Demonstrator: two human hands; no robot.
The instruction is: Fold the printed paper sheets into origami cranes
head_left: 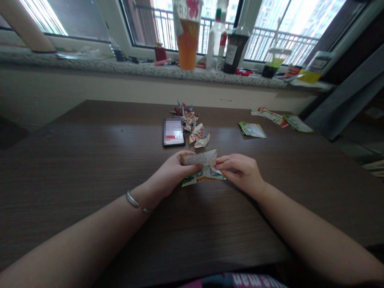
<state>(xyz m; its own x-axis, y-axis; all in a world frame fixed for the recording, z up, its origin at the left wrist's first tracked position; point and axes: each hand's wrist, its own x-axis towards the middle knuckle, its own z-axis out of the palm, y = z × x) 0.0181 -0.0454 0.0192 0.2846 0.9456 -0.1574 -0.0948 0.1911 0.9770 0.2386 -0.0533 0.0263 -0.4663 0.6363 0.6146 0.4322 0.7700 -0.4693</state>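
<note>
Between both hands is a printed paper wrapper (pixel 204 173), green and white with small text, its upper part folded over toward me. My left hand (pixel 182 166) grips its left side, thumb lying across the front. At the right edge, the fingertips of my right hand (pixel 240 170) pinch the wrapper. Just beyond it lie several folded paper pieces (pixel 196 136), cream with red print, in a loose heap. A phone (pixel 173 133) with a blurred-out screen lies flat left of the heap.
A small stack of flat printed wrappers (pixel 252 130) lies to the right on the brown table (pixel 90 168), with more flat strips (pixel 274 117) behind. On the windowsill (pixel 135 69) stand a tall cup of orange drink (pixel 188 44), a clear bottle (pixel 213 46) and a dark container (pixel 235 52).
</note>
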